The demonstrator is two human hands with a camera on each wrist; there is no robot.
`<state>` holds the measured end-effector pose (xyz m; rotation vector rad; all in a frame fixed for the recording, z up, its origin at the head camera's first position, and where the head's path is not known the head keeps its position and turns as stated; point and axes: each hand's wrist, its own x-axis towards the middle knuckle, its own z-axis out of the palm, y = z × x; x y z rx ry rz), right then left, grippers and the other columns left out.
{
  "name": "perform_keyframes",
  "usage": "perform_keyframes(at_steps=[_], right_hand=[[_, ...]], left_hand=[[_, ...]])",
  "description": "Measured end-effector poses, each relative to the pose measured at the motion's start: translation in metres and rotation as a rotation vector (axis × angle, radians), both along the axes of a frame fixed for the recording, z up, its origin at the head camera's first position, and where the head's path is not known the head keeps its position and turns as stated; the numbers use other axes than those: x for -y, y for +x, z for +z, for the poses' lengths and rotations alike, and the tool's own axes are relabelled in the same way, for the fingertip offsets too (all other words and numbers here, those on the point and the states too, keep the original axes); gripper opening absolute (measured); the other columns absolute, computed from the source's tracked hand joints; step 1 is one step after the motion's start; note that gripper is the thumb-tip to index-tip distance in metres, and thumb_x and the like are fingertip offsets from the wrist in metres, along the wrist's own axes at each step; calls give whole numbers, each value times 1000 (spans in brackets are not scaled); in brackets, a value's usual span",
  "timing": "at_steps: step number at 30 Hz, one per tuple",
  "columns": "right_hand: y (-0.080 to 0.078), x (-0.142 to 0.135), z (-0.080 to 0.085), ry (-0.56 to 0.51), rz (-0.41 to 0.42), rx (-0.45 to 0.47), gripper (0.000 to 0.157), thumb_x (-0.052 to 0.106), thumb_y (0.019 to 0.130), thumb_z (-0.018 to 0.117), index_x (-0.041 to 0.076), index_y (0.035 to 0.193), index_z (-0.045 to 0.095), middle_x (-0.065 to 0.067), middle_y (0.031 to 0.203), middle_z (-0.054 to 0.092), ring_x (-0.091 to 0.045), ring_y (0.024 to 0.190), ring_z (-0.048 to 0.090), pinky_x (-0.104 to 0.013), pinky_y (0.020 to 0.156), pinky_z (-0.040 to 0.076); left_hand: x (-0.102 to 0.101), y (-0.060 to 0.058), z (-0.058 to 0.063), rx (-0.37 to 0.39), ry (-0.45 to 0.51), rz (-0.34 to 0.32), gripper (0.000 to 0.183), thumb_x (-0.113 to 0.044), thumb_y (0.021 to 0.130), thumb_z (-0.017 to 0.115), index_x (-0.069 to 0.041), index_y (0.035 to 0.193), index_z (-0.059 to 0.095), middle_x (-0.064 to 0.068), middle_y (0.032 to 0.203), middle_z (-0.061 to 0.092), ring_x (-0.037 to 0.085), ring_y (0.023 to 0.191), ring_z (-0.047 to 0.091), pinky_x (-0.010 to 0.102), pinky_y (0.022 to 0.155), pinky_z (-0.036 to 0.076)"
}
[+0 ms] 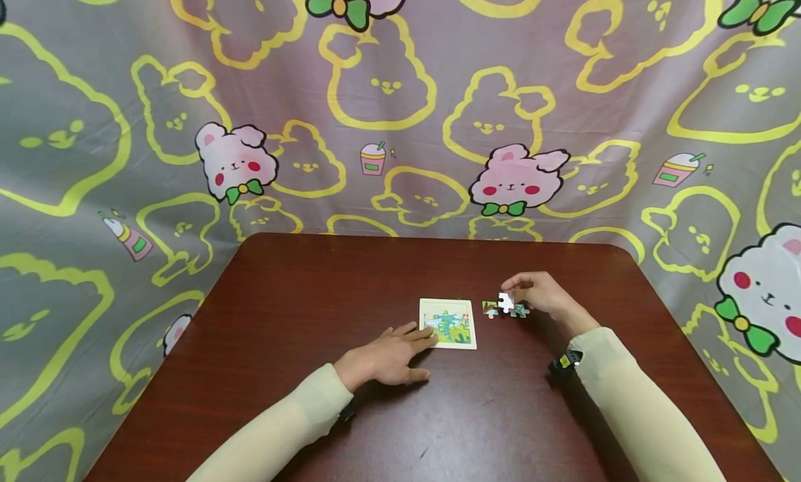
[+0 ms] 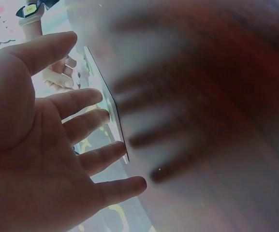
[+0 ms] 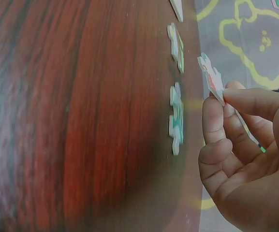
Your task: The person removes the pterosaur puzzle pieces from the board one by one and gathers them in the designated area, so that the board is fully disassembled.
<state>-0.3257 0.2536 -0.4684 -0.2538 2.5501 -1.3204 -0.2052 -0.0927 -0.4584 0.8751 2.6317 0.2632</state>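
A jigsaw piece (image 1: pixel 505 302), pale on the side facing the head camera, is held up by the right hand (image 1: pixel 539 293). In the right wrist view, thumb and forefinger pinch this piece (image 3: pixel 212 81) by its lower end, above the table. Two loose pieces lie flat beneath and beside that hand: one brown and green (image 1: pixel 490 309), one teal and green (image 1: pixel 520 311). Left of them lies a square puzzle board (image 1: pixel 472 332) with a pale border and a colourful picture. With its fingers spread, the left hand (image 1: pixel 389 355) touches the board's left edge.
The dark brown wooden table (image 1: pixel 300 287) has rounded far corners. A grey curtain (image 1: pixel 438 65) with yellow outlines and white cartoon animals hangs behind it and along both sides. A black device (image 1: pixel 565 362) is strapped at the right wrist.
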Motion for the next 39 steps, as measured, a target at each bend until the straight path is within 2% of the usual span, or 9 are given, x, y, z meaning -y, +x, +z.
perform_keyframes(at_steps=[6,14,20,28,39], right_hand=[[3,-11,0,23,-21,6,22,11,94,64,3,114,70,1,91,69,-20,77,61,-29,60,45],[3,-28,-1,37,-44,16,26,11,93,66,2,117,69,-11,104,71,-22,84,61,-31,65,44],[6,-39,-2,41,-67,14,27,9,93,66,1,118,68,-10,104,71,-21,82,59,-30,63,44],[8,-51,-4,72,-75,27,26,11,95,64,1,119,68,-8,104,70,-20,84,57,-31,67,45],[8,-57,-8,148,-66,11,22,10,97,62,2,116,70,-15,108,70,-21,88,60,-31,70,44]], left_hand=[[1,1,-1,0,-8,-9,67,-49,98,57,-25,156,35,-5,167,25,27,156,19,60,121,24],[2,1,-3,-4,-8,-10,68,-51,98,57,-25,157,35,-7,167,24,25,156,20,59,121,25],[2,0,-5,-4,-1,-13,68,-50,98,57,-24,157,35,-6,167,23,24,156,20,60,120,25],[3,-1,-6,-5,0,-23,68,-48,98,58,-23,156,36,-5,167,24,24,155,21,61,120,26],[3,-2,-7,-11,-5,-21,68,-49,97,58,-24,156,36,-6,167,24,23,155,22,60,120,26]])
